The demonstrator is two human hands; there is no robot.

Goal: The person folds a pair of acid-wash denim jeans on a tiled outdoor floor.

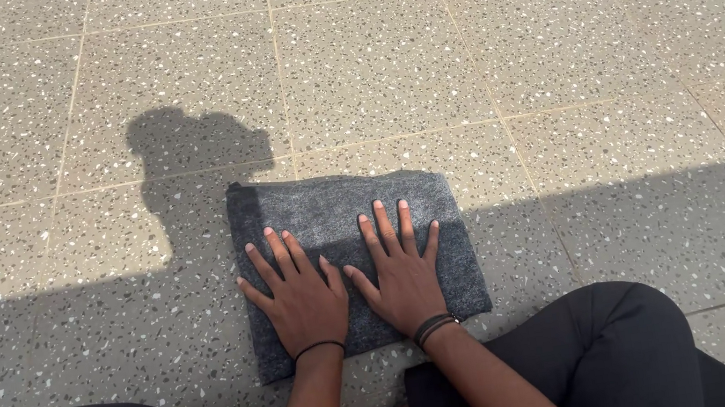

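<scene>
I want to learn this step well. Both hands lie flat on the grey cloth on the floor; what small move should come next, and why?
Probably slide both hands outward to smooth the cloth. The left hand and right hand press flat, fingers spread, near the middle of the grey cloth, which lies folded as a rectangle on the tiled floor. Its outer parts are not pressed.

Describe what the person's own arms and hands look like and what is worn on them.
Both forearms are bare, with no sleeves in view. The left hand has a thin black band at the wrist. The right hand has what looks like two dark bands at the wrist. The fingers of both hands carry no rings that can be seen, and the nails look pale.
</scene>
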